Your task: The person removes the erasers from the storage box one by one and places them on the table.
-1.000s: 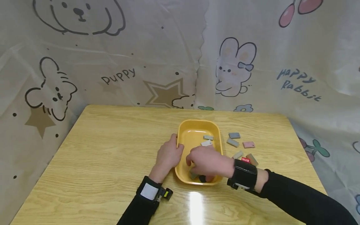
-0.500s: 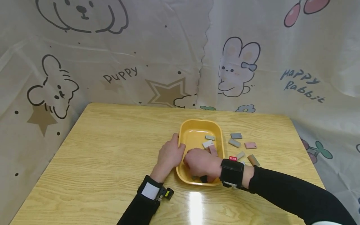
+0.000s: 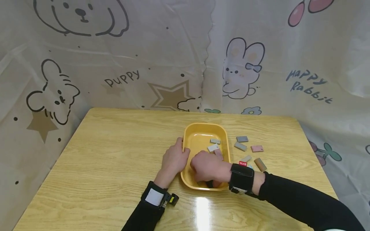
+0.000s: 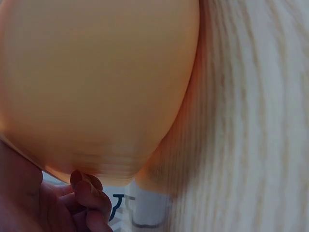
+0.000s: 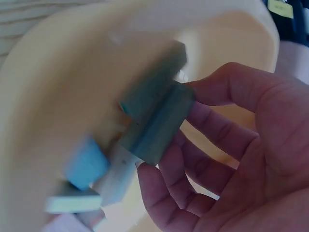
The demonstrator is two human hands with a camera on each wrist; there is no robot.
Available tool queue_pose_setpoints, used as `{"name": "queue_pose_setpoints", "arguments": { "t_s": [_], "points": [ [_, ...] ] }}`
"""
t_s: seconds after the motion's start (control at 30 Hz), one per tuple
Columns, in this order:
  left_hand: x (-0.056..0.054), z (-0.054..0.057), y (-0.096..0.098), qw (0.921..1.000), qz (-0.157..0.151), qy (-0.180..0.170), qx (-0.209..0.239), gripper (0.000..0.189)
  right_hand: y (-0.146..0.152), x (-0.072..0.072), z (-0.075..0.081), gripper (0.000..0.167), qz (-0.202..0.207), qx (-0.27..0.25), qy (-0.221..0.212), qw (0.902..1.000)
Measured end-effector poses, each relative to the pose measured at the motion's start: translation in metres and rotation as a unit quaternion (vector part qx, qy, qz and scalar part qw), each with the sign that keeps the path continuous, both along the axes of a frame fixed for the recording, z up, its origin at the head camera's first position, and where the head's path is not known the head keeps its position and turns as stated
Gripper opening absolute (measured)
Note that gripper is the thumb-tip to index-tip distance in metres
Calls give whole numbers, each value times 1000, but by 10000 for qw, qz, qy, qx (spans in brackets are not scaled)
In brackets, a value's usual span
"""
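My left hand (image 3: 174,157) grips the left wall of a yellow plastic tray (image 3: 186,128), thumb near its rim. The left wrist view shows the tray's outer side (image 4: 106,87) close up and curled fingers (image 4: 91,195) by its end. My right hand (image 3: 208,165) reaches into the tray's near half. Its thumb and fingers pinch a small grey-green block (image 5: 166,125) in the right wrist view. Against it lies another grey-green block (image 5: 154,79), with a blue block (image 5: 87,164) and a pale block (image 5: 116,176) nearby. Farther up the tray lie a white block (image 3: 213,147) and a pink block (image 3: 218,153).
Several loose blocks lie on the wooden table (image 3: 115,154) right of the tray, among them a pink block (image 3: 257,148), a brown block (image 3: 260,164) and a grey-blue block (image 3: 242,139). A printed curtain (image 3: 173,57) hangs behind the table.
My right hand has shifted slightly left inside the tray and its fingers have drawn in. The pink block in the tray has come into view. My left hand stays on the tray wall.
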State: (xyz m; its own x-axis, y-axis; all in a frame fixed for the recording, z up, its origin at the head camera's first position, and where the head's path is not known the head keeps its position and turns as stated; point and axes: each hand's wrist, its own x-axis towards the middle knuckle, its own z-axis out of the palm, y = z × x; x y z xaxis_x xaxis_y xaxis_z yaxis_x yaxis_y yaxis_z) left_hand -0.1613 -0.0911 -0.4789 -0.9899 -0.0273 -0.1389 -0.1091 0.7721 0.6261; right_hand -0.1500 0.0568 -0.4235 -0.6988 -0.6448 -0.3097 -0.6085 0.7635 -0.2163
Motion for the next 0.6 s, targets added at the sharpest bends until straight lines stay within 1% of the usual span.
{"name": "queue_pose_setpoints", "arguments": {
  "t_s": [0.1, 0.2, 0.23, 0.33, 0.37, 0.47, 0.6],
  "points": [
    [0, 0, -1, 10000, -15, 65, -53, 44, 10, -4, 12, 21, -88, -419, -34, 9991],
    [-1, 0, 0, 9999, -25, 103, -75, 45, 31, -8, 26, 19, -9, -946, 112, 9955],
    [-1, -1, 1, 9999, -22, 121, -86, 45, 39, -9, 31, 19, -40, -1072, 189, 9940],
    [-1, -1, 0, 9999, -1, 116, -95, 46, 67, -13, 39, 19, -390, -1342, 333, 9896],
    [-1, -1, 0, 9999, 5, 115, -87, 46, 77, -15, 40, 19, -538, -1430, 355, 9876],
    [-1, 0, 0, 9999, 28, 110, -57, 45, 105, -18, 39, 18, -1046, -1452, 372, 9832],
    [0, 0, 1, 9999, 40, 91, -15, 45, 135, -21, 28, 15, -1523, -1312, 249, 9793]
  ]
}}
